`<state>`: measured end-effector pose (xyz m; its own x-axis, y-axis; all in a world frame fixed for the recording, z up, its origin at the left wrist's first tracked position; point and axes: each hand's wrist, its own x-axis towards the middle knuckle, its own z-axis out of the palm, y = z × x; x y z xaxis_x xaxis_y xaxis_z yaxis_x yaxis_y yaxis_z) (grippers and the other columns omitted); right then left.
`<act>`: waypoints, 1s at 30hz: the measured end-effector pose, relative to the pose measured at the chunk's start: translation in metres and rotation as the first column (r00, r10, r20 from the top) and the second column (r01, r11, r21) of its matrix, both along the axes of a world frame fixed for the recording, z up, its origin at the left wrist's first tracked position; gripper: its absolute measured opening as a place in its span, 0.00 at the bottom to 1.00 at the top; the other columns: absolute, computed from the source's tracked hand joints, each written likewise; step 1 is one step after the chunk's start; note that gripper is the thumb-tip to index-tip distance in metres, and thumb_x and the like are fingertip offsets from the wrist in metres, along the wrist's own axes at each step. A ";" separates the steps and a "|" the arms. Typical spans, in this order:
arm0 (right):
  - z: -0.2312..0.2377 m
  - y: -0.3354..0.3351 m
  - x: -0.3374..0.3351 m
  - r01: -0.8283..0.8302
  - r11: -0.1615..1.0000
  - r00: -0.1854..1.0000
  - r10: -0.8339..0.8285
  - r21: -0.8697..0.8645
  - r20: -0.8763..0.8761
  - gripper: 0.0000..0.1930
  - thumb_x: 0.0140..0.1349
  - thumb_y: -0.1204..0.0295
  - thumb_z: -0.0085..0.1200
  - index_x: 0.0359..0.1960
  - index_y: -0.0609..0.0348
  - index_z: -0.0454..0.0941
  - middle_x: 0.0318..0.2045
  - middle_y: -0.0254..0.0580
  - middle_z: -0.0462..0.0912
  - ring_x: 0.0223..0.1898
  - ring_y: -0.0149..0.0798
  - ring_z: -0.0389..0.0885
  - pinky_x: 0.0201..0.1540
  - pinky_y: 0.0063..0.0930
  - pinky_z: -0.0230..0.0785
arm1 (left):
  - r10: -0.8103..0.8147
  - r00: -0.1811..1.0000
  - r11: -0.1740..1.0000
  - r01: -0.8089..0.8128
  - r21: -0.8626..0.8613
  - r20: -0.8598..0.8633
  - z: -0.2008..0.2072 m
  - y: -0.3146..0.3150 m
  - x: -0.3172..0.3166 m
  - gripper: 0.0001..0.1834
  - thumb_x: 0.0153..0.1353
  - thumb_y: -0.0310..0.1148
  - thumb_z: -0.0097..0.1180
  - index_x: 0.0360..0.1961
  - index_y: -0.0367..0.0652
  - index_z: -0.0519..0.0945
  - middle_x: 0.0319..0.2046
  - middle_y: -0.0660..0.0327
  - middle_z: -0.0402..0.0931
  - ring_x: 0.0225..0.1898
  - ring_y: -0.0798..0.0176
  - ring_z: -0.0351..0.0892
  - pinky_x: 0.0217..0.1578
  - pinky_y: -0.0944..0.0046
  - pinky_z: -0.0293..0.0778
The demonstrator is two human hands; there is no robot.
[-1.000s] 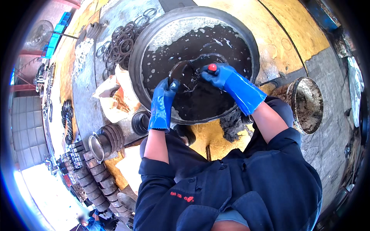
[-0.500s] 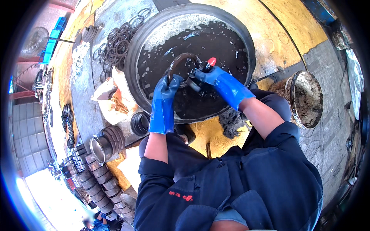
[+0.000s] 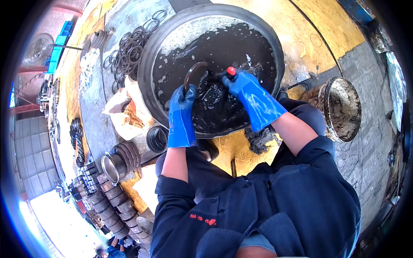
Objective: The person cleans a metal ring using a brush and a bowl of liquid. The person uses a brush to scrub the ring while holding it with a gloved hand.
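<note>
Both my hands wear blue rubber gloves over a wide round basin of dark liquid with pale foam along its far side. My left hand, at the basin's near left, is closed on the lower left of a dark, wet ring. The ring tilts upward and its lower part is lost in the liquid. My right hand grips a tool with a red-ended handle close to the ring's right side. The tool's working end is hidden by the glove and the dark liquid.
Several dark rings lie heaped left of the basin, beside a torn pale bag. Stacked metal rings stand at the lower left. A dirty bucket is tipped at the right. Yellow and grey flooring surrounds these things.
My right hand has shifted slightly right and away from the ring with the tool. The ring has tipped and sits a little farther left. Liquid ripples between my hands.
</note>
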<state>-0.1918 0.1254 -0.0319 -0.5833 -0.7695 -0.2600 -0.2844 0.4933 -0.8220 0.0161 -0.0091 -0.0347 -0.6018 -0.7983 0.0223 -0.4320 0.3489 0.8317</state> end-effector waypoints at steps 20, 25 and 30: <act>0.038 0.004 -0.048 0.369 0.910 0.687 -0.132 -0.187 0.714 0.12 0.60 0.64 0.60 0.37 0.60 0.84 0.30 0.37 0.84 0.26 0.29 0.80 0.29 0.22 0.74 | -0.093 0.989 0.996 0.091 -0.026 -0.112 0.041 0.009 -0.010 0.13 0.67 0.36 0.54 0.47 0.39 0.82 0.41 0.54 0.84 0.40 0.57 0.84 0.39 0.60 0.77; 0.024 0.012 -0.035 0.522 0.841 0.486 -0.155 -0.144 0.860 0.12 0.58 0.65 0.63 0.39 0.60 0.84 0.30 0.38 0.84 0.23 0.29 0.78 0.26 0.22 0.75 | 0.217 0.889 0.867 0.014 0.497 -0.404 0.047 0.005 -0.009 0.15 0.68 0.40 0.54 0.50 0.44 0.78 0.47 0.57 0.83 0.43 0.59 0.84 0.37 0.62 0.77; 0.022 0.014 -0.019 0.326 0.925 0.617 -0.051 -0.196 0.785 0.13 0.60 0.64 0.62 0.41 0.60 0.84 0.31 0.37 0.84 0.29 0.29 0.81 0.34 0.24 0.73 | 0.353 0.822 0.761 0.026 0.649 -0.447 0.036 -0.007 -0.005 0.15 0.69 0.40 0.54 0.52 0.46 0.77 0.50 0.55 0.81 0.45 0.57 0.84 0.35 0.62 0.80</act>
<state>-0.2111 0.1399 -0.0099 -0.4245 -0.7801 -0.4596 0.5737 0.1609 -0.8031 0.0114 -0.0161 0.0015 -0.5025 -0.8320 -0.2349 0.1279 -0.3402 0.9316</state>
